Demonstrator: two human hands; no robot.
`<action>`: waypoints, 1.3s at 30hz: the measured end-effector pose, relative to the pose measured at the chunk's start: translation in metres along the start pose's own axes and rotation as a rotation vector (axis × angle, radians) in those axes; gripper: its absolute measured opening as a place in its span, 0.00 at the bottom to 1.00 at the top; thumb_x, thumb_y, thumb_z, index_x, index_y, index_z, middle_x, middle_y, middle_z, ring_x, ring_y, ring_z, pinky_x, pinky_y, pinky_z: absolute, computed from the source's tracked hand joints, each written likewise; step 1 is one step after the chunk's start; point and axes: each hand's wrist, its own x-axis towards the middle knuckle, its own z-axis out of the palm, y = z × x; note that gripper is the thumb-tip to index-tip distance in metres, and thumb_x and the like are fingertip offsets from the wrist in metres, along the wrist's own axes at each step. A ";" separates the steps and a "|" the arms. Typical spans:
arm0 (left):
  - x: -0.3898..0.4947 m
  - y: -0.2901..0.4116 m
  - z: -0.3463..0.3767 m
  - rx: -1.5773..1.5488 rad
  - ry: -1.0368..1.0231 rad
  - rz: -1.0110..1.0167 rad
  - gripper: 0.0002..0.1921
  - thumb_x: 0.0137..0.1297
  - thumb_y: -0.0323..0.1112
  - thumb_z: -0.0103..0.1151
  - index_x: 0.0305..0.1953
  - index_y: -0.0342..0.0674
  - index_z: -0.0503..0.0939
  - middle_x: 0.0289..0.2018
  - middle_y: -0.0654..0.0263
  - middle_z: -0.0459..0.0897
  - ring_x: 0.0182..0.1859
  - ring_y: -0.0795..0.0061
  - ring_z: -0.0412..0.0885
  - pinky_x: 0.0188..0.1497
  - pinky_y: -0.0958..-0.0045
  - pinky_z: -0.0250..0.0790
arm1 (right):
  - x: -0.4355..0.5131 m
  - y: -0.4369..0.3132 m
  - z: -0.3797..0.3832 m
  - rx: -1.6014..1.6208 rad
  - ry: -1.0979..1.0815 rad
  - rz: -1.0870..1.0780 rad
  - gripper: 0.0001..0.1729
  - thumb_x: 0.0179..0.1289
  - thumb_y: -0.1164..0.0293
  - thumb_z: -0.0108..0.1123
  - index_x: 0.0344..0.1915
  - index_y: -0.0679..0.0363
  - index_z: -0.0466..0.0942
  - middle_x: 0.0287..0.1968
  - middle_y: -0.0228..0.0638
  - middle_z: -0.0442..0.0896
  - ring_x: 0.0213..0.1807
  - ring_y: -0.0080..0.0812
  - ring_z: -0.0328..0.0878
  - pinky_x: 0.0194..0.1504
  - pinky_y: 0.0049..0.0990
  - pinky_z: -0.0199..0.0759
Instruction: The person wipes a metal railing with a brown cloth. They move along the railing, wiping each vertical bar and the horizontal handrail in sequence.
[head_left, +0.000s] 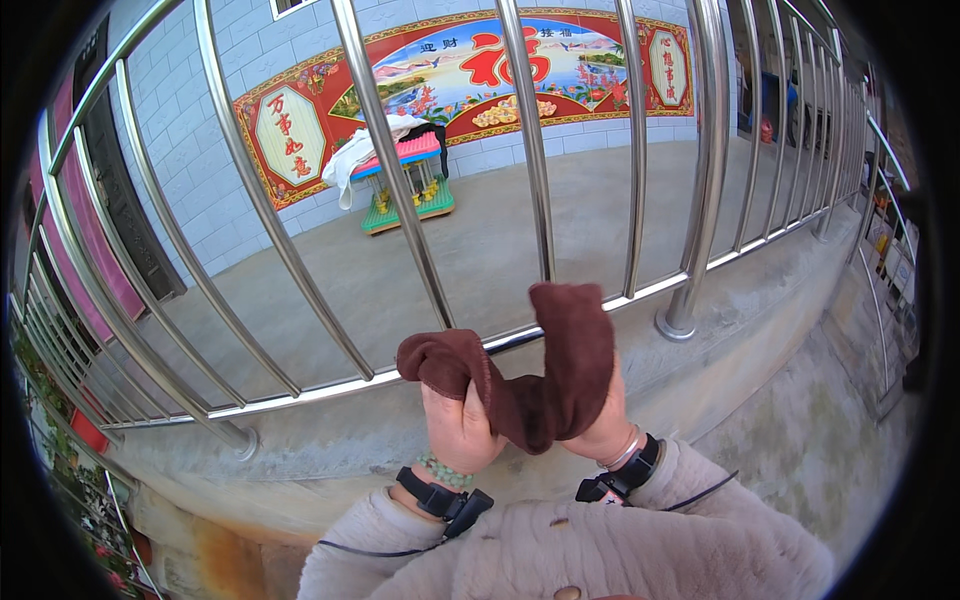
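Note:
A dark brown cloth (574, 352) hangs bunched between my two hands, sagging in the middle, in front of a stainless steel railing (517, 339). My left hand (457, 427) grips its left part, thumb on top, with a fold flopping over the fingers. On the right, the cloth stands up over my right hand (600, 424) and hides most of its fingers; the hand holds that end from behind. The lower rail of the railing passes just beyond the cloth. Whether the cloth touches the metal I cannot tell.
Upright bars (401, 180) of the railing stand on a concrete ledge (322, 446). Behind them, a stack of colourful plastic stools or small tables (409, 206) carries a white garment (360, 154) and a black one. A decorated tile mural (480, 75) covers the far wall. Potted plants (105, 525) line the left.

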 end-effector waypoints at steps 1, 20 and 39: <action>0.014 0.000 0.007 0.046 -0.005 0.066 0.34 0.53 0.32 0.66 0.62 0.26 0.67 0.61 0.39 0.65 0.62 0.34 0.65 0.64 0.44 0.60 | 0.004 0.006 -0.010 -0.192 0.091 -0.085 0.32 0.51 0.69 0.68 0.57 0.65 0.72 0.56 0.44 0.75 0.59 0.47 0.71 0.61 0.45 0.60; 0.086 -0.059 0.108 -0.466 -0.992 -0.512 0.34 0.46 0.52 0.75 0.52 0.39 0.77 0.43 0.54 0.85 0.45 0.55 0.82 0.51 0.65 0.72 | 0.107 0.145 -0.005 0.208 -1.054 0.065 0.23 0.46 0.57 0.70 0.38 0.60 0.80 0.33 0.42 0.86 0.35 0.42 0.82 0.37 0.34 0.73; 0.032 0.001 0.060 0.180 -0.474 -0.199 0.40 0.46 0.56 0.73 0.55 0.35 0.72 0.48 0.43 0.71 0.56 0.42 0.68 0.66 0.41 0.50 | 0.023 0.099 -0.050 -0.515 -0.564 -0.046 0.43 0.44 0.67 0.65 0.64 0.67 0.64 0.66 0.55 0.64 0.74 0.56 0.51 0.74 0.49 0.40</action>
